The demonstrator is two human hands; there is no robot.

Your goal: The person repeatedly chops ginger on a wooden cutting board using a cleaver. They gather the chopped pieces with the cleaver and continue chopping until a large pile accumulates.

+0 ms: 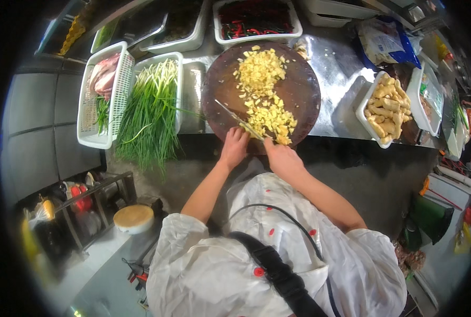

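My right hand (284, 157) is closed round the handle of a knife (241, 121), whose blade points up and left over a round wooden chopping board (223, 89). My left hand (235, 144) rests at the board's near edge, just left of the blade, with its fingers bent; what lies under the fingertips is hidden. Right of the blade lies a heap of chopped ginger (273, 119) in coarse yellow pieces. Another heap of chopped ginger (261, 71) sits farther back on the board. Whole ginger roots (388, 107) fill a white tray (363, 115) to the right.
Left of the board, green scallions (150, 111) overhang a white basket (180, 69); beside it, another white basket (120, 95) holds raw meat (105, 75). Red chillies (255, 29) lie in a tray behind the board. A blue and white bag (386, 41) stands at the back right.
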